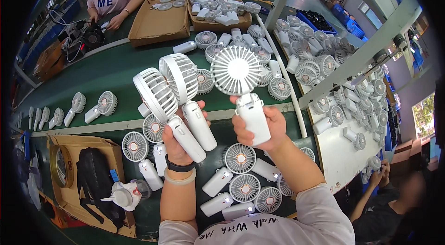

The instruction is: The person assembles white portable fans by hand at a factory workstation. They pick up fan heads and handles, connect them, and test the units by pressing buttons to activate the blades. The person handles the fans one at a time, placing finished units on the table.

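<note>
Work looks partway: left hand (175, 146) grips two white round-headed plastic fans (185, 137), right hand (275, 128) one fan (253, 119); more fans (244, 188) lie near.

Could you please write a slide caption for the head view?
Left hand gripping two white handheld fans, right hand holding a third fan, above a worktable bearing more fans.

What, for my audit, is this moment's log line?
left hand: two white fans; right hand: one white fan; below: more fans on green tabletop
</note>
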The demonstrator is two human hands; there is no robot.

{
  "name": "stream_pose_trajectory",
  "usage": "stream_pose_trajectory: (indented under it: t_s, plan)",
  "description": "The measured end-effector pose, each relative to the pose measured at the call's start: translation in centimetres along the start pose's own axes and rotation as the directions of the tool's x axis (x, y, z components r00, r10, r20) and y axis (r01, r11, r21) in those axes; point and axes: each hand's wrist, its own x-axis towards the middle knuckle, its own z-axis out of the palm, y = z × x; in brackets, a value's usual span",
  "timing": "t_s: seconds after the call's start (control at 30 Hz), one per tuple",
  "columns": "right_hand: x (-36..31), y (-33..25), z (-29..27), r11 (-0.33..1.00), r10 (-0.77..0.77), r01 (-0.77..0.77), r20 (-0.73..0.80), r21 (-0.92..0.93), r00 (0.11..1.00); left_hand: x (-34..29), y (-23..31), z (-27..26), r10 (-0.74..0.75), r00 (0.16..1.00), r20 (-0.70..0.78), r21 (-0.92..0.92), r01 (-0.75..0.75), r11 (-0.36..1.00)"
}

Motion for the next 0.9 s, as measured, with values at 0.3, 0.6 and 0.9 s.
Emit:
stream_pose_trajectory:
  t_s: [0.3, 0.6, 0.9]
  plan:
    - [0.4, 0.3, 0.0, 0.836, -0.209, 0.045, -0.241, -0.547, 0.948, 0.1, -0.8, -0.8, -0.14, 0.988, 0.064, -0.198, 0.15, 0.969]
    - [0.4, -1.1, -0.9, 0.59, -0.265, -0.198, -0.419, -0.783, 0.868, 0.4, -1.9, -1.4, -0.136, 0.984, 0.113, -0.176, 0.155, 0.972]
    - [0.6, -0.9, -2.4, 0.512, -0.311, -0.119, -0.313, -0.851, 0.897, 0.4, -2.5, -1.0, -0.148, 0.989, 0.01, -0.154, 0.148, 0.977]
